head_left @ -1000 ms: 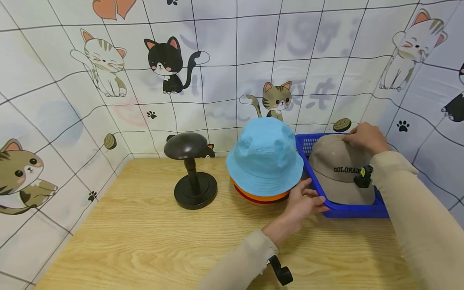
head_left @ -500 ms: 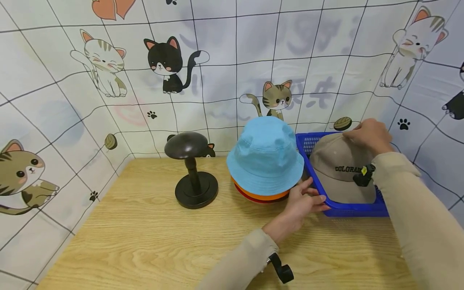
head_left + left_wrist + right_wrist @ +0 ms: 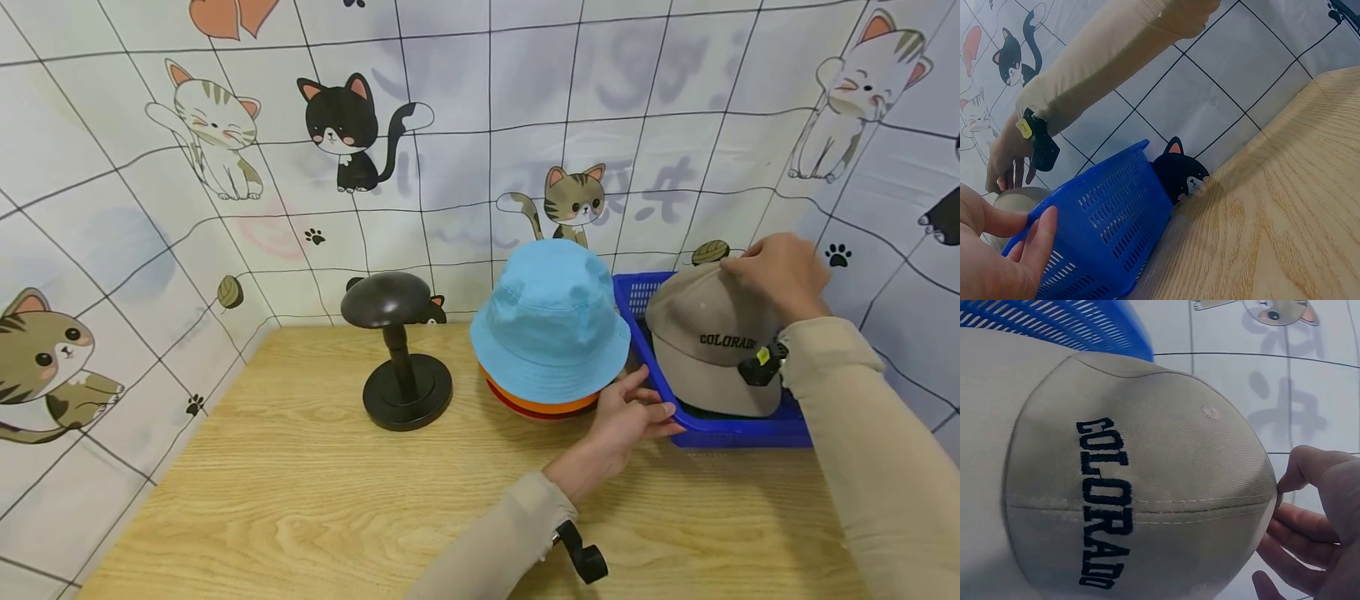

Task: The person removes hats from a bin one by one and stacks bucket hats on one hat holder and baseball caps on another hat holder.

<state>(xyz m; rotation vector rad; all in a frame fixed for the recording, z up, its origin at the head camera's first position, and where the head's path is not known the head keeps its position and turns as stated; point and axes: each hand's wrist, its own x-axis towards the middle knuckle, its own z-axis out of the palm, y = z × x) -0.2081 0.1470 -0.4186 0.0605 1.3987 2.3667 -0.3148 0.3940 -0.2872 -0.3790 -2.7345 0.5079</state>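
Observation:
A beige cap (image 3: 693, 329) with dark "COLORADO" lettering sits in the blue basket (image 3: 720, 429), its crown tilted up. My right hand (image 3: 783, 271) pinches the top of the crown; in the right wrist view, thumb and fingers of the hand (image 3: 1322, 519) meet at the edge of the cap (image 3: 1166, 450). My left hand (image 3: 618, 421) grips the basket's near left corner. Thumb and fingers of that hand (image 3: 1007, 256) close over the rim of the basket (image 3: 1110, 212) in the left wrist view. What lies under the cap is mostly hidden.
Left of the basket stands a stack of bucket hats, light blue (image 3: 551, 321) on top with orange (image 3: 558, 409) and red edges below. A black hat stand (image 3: 405, 392) with a rounded top is farther left on the wooden table (image 3: 322, 500). A cat-patterned wall covering (image 3: 450, 167) rises behind.
My right hand has risen slightly and shifted right, and the cap has lifted and tilted with it. My left hand has stayed on the basket's corner.

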